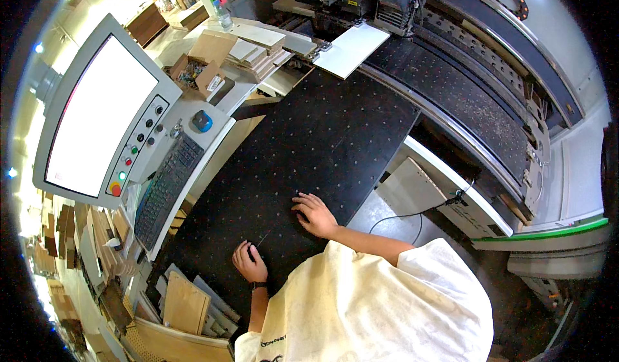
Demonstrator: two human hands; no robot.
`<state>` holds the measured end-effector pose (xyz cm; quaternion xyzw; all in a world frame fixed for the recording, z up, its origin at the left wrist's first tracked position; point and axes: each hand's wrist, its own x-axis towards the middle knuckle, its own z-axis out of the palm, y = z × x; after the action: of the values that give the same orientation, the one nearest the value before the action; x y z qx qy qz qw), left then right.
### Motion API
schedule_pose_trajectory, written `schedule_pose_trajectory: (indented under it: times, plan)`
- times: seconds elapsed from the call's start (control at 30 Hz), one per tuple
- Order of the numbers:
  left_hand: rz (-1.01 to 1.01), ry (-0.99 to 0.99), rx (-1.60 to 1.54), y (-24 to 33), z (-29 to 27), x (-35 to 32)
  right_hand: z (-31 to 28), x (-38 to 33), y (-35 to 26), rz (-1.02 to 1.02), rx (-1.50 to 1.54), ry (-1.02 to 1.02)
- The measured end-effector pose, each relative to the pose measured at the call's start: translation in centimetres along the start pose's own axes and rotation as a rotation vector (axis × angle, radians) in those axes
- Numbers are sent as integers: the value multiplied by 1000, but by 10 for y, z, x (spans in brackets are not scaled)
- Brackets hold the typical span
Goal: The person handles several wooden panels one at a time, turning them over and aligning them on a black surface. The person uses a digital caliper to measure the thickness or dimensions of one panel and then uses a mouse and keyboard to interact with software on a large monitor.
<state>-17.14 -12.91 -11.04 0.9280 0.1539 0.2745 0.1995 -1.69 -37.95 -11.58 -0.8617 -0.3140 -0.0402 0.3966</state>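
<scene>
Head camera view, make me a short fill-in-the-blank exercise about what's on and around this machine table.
1. Both hands, the left hand and the right hand, rest on a black table dotted with small ____.
2. The white panel lies at the table's ____ end.
3. The keyboard sits just below the big ____-coloured screen.
4. The left wrist wears a dark ____.

Missing words: holes; far; white; watch

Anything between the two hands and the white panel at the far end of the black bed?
Nothing visible. Both the left hand and right hand rest on the black perforated bed, and the stretch up to the white panel under the machine head is bare.
</scene>
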Motion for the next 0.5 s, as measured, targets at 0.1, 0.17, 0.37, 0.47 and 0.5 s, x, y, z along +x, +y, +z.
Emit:
schedule_pose_trajectory:
  times: [0.1, 0.17, 0.37, 0.47, 0.5]
  plan:
    - [-11, -4, 3, -2, 2, -2, -1, 0, -1, 1, -5, -4]
    - [-11, -5, -5, -3, 2, -2, -2, 0, -2, 4, -5, -1]
    - [3, -5, 2, -4, 1, 0, -1, 0, 0, -5, -13, -25]
    - [-15, -7, -7, -1, 0, 0, 1, -1, 3, -14, -3, -31]
    - [-20, -14, -10, 0, 0, 0, 2, -2, 4, -13, 5, -32]
